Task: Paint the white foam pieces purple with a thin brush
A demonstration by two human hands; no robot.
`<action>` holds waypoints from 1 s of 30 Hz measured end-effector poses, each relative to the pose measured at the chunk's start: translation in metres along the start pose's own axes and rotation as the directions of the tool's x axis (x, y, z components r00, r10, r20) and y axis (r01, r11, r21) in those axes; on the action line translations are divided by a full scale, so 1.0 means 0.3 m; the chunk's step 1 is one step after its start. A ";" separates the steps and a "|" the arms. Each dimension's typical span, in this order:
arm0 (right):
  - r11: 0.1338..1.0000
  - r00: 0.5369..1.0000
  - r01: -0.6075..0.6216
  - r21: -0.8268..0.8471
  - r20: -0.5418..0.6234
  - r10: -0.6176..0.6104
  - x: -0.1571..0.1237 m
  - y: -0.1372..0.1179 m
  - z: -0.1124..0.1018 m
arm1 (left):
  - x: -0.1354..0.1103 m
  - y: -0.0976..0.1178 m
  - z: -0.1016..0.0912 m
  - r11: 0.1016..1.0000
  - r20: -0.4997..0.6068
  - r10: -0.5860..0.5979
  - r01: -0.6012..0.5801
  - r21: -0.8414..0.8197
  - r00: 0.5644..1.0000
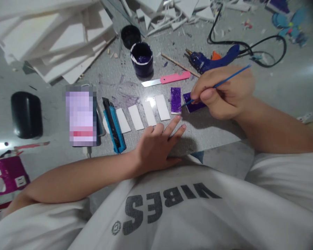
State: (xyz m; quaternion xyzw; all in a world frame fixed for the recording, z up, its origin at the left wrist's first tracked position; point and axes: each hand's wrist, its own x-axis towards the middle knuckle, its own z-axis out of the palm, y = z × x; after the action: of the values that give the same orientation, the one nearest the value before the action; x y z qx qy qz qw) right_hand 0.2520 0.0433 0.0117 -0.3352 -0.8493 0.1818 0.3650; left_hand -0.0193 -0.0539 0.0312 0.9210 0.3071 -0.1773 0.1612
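My right hand (224,95) pinches a thin blue paintbrush (229,78), its tip touching the lower edge of a purple-painted rectangle (175,99). A second purple piece (194,106) lies partly under that hand. My left hand (158,146) lies flat on the grey board (216,133), fingers spread, fingertips just below the painted piece. Several white rectangles (142,116) lie in a row to the left. An open jar of purple paint (142,59) stands behind them, its black lid (130,35) beside it.
A pink craft knife (169,78), a wooden stick (179,65) and a blue glue gun (214,59) with black cord lie behind. A blue cutter (114,125) and a phone (80,116) lie left. White foam boards (57,45) pile up at back left. A black object (26,114) sits far left.
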 end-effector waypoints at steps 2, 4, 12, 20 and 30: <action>1.000 0.998 0.005 0.004 0.057 -0.006 -0.003 0.000 -0.003 | 0.001 0.001 0.000 1.000 0.008 -0.003 0.003 0.001 1.000; 1.000 0.995 0.014 0.004 0.101 -0.014 -0.005 0.002 -0.010 | 0.001 0.002 -0.002 1.000 0.006 -0.005 0.005 -0.004 1.000; 0.999 0.989 -0.025 -0.036 0.141 0.030 -0.011 0.018 -0.019 | -0.001 -0.002 -0.003 1.000 0.000 0.000 0.000 -0.010 1.000; 0.998 0.987 0.061 -0.020 0.149 -0.057 -0.008 0.027 -0.031 | -0.001 0.000 -0.006 1.000 0.006 0.005 -0.005 0.010 1.000; 0.983 0.978 0.128 -0.128 0.181 -0.104 -0.018 0.038 -0.062 | 0.000 0.000 0.006 1.000 -0.020 -0.004 0.005 0.016 1.000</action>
State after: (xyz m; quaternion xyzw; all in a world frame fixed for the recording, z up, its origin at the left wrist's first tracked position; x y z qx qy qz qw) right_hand 0.2735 0.0488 0.0150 -0.2925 -0.9066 0.1291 0.2753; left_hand -0.0198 -0.0546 0.0296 0.9233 0.3094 -0.1707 0.1502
